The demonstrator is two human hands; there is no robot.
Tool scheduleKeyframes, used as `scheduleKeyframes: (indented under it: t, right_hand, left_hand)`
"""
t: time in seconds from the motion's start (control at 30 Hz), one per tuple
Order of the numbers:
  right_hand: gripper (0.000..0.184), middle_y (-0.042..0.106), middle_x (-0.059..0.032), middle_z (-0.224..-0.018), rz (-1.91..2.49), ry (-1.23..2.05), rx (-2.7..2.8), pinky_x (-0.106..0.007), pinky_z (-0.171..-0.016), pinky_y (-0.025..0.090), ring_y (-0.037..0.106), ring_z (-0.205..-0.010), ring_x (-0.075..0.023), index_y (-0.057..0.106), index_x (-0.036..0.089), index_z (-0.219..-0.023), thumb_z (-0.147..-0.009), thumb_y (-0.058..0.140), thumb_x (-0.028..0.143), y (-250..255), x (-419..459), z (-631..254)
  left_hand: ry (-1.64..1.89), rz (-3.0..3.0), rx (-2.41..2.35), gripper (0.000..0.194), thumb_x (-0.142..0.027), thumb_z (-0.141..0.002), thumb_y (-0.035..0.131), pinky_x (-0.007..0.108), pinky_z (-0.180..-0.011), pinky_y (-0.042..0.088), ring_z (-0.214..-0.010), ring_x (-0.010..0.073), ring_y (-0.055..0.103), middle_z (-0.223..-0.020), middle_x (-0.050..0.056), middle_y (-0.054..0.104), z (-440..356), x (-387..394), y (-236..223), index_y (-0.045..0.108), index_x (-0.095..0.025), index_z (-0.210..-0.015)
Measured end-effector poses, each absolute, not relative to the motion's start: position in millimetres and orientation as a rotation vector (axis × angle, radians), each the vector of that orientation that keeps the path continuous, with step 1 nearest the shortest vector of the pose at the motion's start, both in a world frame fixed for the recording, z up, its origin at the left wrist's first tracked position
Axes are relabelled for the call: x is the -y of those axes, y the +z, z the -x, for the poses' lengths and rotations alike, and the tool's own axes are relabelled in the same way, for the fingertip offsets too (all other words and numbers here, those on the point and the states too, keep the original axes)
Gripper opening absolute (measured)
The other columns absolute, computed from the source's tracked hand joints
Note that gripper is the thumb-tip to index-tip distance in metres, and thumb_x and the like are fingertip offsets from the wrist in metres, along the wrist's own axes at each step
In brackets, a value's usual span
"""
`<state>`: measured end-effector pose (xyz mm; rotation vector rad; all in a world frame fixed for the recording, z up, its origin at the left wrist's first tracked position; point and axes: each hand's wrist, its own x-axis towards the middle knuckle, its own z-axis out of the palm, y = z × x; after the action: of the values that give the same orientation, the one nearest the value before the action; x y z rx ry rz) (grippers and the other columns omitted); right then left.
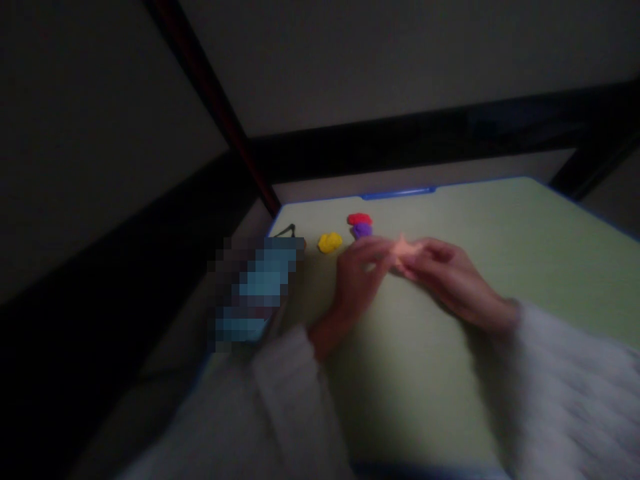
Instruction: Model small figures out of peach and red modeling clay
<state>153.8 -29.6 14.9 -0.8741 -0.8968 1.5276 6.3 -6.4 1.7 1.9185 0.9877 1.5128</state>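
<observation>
A small peach-orange piece with star-like points, apparently modelling clay, is held above the table by both hands. My left hand pinches its left side between thumb and fingers. On the other side, my right hand has its fingers closed around the right edge. Just beyond my left fingers lie a purple lump of clay and a red lump touching it. A yellow clay lump rests farther left. The picture is dim and slightly blurred, so finer detail on the held piece is lost.
The pale green table has a blue rim and a blue handle-like strip at its far edge. A pixelated bluish object stands along the left side, beside a thin dark item. Beyond the table is a dark wall.
</observation>
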Motion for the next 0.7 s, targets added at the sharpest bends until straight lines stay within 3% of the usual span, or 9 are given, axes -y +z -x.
scheduleKeyframes:
  t: [0.3,0.7]
  right_hand:
    - [0.023,0.067,0.0016,-0.068,0.922,1.503,0.894,-0.023,-0.068,0.052,0.063,-0.064,-0.0091,0.064,0.017,-0.068,-0.054,0.081,0.021,13.3,29.2,-153.5]
    - [0.020,0.068,0.0007,-0.068,0.975,1.478,0.933,-0.023,-0.067,0.051,0.061,-0.062,-0.0084,0.068,0.016,-0.068,-0.055,0.082,0.023,14.3,28.2,-152.8]
  left_hand:
    - [1.487,-2.025,-1.012,0.016,-0.015,-0.075,0.061,0.029,-0.082,0.050,-0.089,0.0144,0.062,-0.095,0.004,0.069,-7.3,8.4,-0.1,0.069,-0.019,-0.089]
    - [1.488,-2.073,-0.975,0.017,-0.017,-0.077,0.059,0.033,-0.087,0.048,-0.093,0.0155,0.061,-0.099,0.004,0.068,-8.2,10.1,-0.8,0.068,-0.020,-0.091]
